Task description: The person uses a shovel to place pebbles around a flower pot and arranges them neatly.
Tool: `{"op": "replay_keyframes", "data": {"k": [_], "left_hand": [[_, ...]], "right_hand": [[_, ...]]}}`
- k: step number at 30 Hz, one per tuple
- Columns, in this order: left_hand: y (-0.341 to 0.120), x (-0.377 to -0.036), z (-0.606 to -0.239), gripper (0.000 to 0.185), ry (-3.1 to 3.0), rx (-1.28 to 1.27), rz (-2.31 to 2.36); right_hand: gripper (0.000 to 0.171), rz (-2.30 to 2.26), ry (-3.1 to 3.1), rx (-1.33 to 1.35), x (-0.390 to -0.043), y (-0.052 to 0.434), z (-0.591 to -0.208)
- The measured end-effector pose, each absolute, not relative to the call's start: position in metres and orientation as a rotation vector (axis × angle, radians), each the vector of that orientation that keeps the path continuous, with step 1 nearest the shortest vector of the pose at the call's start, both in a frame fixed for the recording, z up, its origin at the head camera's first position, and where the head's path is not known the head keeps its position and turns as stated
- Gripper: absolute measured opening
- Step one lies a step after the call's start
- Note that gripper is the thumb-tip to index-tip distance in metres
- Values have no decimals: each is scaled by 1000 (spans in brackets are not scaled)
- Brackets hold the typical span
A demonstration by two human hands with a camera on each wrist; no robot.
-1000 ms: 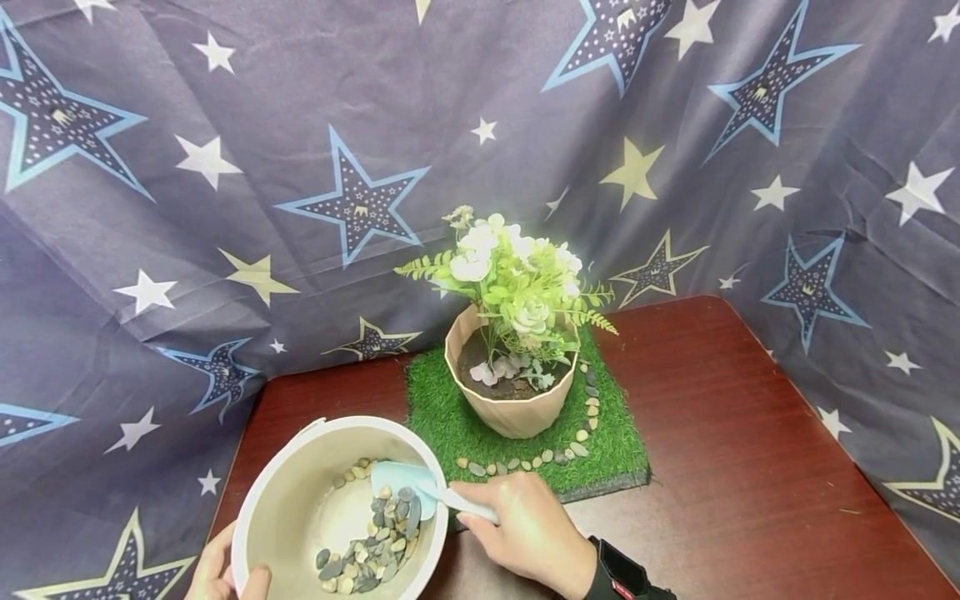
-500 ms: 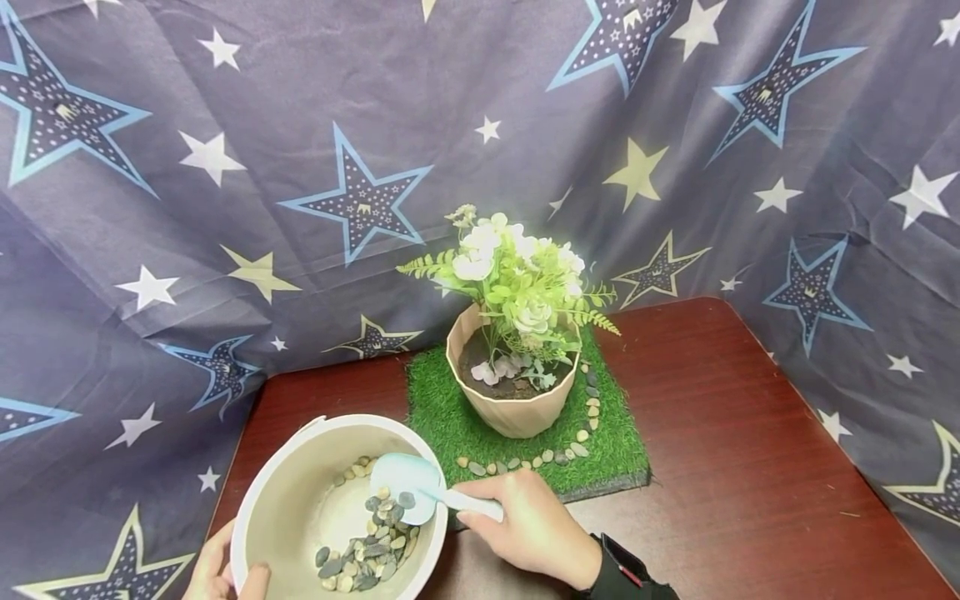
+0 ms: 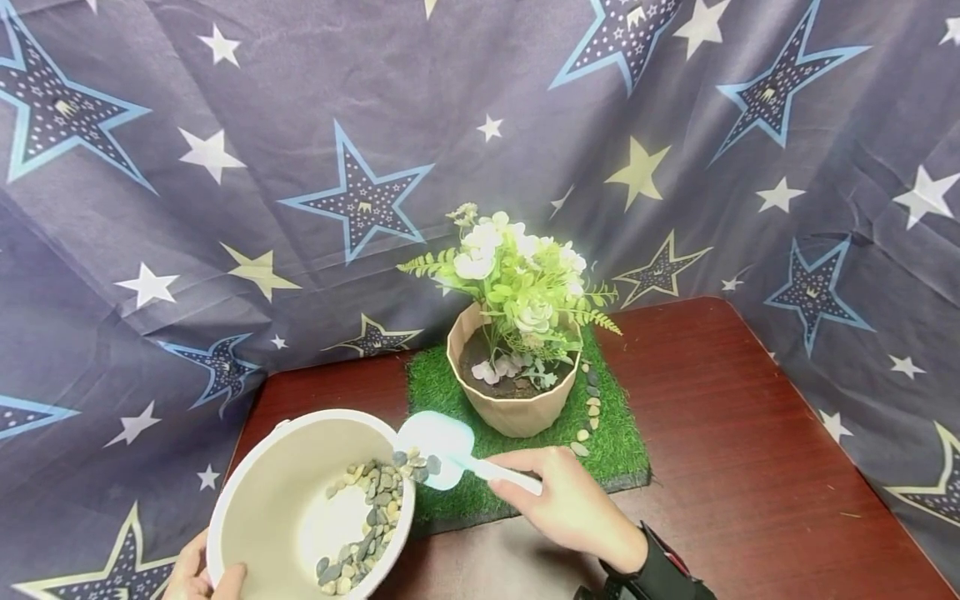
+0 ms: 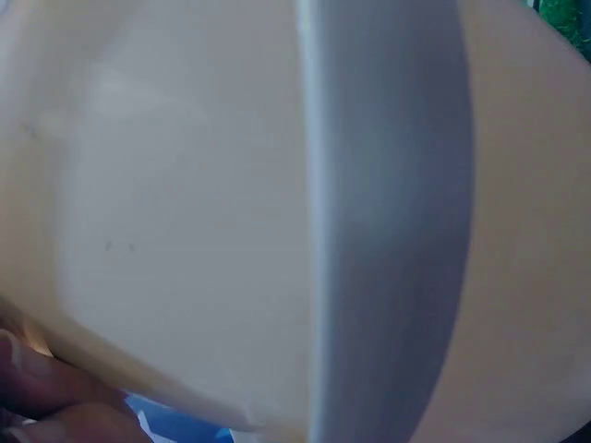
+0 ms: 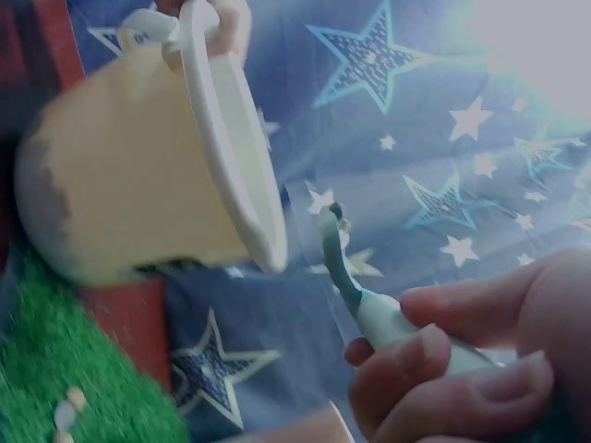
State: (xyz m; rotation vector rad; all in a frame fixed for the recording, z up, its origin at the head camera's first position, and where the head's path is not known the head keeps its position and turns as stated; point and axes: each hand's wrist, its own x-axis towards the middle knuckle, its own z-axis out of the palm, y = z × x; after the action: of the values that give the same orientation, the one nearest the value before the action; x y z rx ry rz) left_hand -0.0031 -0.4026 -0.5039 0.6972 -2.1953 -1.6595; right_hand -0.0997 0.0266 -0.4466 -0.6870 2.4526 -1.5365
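Behind the bowl (image 3: 247, 492), left hand (image 3: 197, 577) mostly hidden.

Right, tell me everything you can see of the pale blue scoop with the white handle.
The pale blue scoop has a rounded, shallow blade and a slim white handle, plastic by its look. The right hand grips the handle, fingers curled round it. The blade is level over the rim of the tilted cream round bowl, above the green grass mat, with a few grey and tan pebbles on it.

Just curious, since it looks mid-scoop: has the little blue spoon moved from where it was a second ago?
Yes. The spoon has come up out of the bowl and toward the flower pot, now over the grass mat.
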Motion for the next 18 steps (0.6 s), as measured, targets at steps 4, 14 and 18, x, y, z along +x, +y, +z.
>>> {"op": "replay_keyframes", "data": {"k": [4,14,18], "left_hand": [[-413,-8,-508,52,-2217,883,-1598],[-417,-14,-506,44,-2254,1096,-1470],[-416,-14,-503,41,-2264,1101,-1513]], "right_hand": [[23,-1531,2498,-610,-102,40,-450],[19,-1398,2703,-474,-101,50,-499],[21,-1373,2764,-457,-105,43,-520]]}}
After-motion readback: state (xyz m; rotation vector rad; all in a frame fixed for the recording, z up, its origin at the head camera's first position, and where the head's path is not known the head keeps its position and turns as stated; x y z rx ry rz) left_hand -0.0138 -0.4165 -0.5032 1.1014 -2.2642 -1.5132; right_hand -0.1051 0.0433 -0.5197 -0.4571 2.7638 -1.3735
